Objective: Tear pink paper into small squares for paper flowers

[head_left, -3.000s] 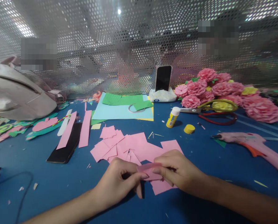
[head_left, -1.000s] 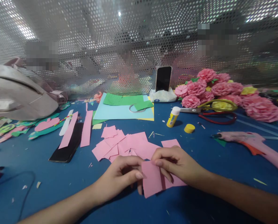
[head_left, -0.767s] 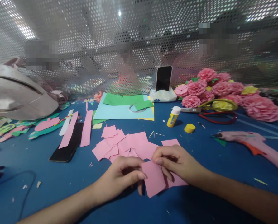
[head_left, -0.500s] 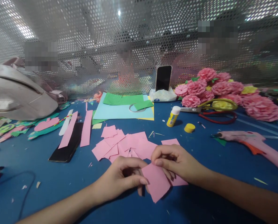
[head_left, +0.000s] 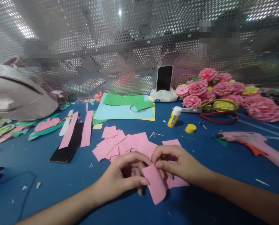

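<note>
A pink paper piece [head_left: 154, 183] is pinched between my two hands, its right side curled over. The thumb of my left hand [head_left: 127, 175] presses on its left edge, with the fingers behind. At its top corner, the thumb and forefinger of my right hand [head_left: 174, 161] are closed on the paper. Another pink sheet [head_left: 179, 183] lies under my right hand on the table. Just beyond my hands is a pile of pink paper squares [head_left: 120, 143]. The yellow glue stick [head_left: 174, 117] stands farther back, its yellow cap [head_left: 190, 128] beside it.
To the right lie a pink glue gun [head_left: 249, 139], scissors [head_left: 219, 109] and pink paper flowers [head_left: 207, 87]. Pink strips [head_left: 86, 128] and a black phone [head_left: 66, 150] are at left, near a pale backpack [head_left: 19, 93]. Another phone [head_left: 164, 78] leans upright before a perforated metal screen [head_left: 94, 47].
The pink paper's right side has curled inward, making it look narrower. My left forefinger has risen toward the top corner; my right hand has hardly moved.
</note>
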`<move>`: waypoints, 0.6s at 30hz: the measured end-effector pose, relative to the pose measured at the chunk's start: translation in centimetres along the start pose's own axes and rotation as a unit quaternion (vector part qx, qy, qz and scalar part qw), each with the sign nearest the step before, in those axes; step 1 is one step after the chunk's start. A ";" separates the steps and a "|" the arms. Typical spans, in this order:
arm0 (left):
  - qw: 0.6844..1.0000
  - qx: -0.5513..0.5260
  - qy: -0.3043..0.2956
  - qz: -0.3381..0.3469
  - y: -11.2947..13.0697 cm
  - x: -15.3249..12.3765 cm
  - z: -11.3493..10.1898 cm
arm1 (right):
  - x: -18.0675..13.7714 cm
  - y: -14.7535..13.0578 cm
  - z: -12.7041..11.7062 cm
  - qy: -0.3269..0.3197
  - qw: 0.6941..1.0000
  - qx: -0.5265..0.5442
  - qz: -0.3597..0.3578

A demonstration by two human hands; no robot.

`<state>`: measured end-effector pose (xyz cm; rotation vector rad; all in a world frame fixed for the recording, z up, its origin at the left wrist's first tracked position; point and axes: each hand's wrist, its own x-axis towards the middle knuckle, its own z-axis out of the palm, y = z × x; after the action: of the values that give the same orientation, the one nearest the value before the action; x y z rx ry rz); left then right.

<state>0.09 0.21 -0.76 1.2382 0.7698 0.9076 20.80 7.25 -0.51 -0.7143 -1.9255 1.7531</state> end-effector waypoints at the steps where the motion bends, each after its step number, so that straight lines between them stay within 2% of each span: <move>1: 1.000 -0.002 0.002 0.003 0.0 0.0 0.0 | 0.0 0.0 0.0 0.000 1.000 0.000 0.000; 6: 1.000 0.000 -0.003 0.018 0.0 0.1 -0.1 | 0.0 0.1 0.0 -0.003 1.000 0.001 0.004; 18: 1.000 0.007 -0.004 0.005 -0.1 0.0 -0.1 | 0.1 0.0 0.0 -0.005 1.000 -0.001 -0.009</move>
<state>-0.02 0.27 -0.87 1.2578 0.7645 0.9062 20.71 7.36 -0.54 -0.6869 -1.9342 1.7478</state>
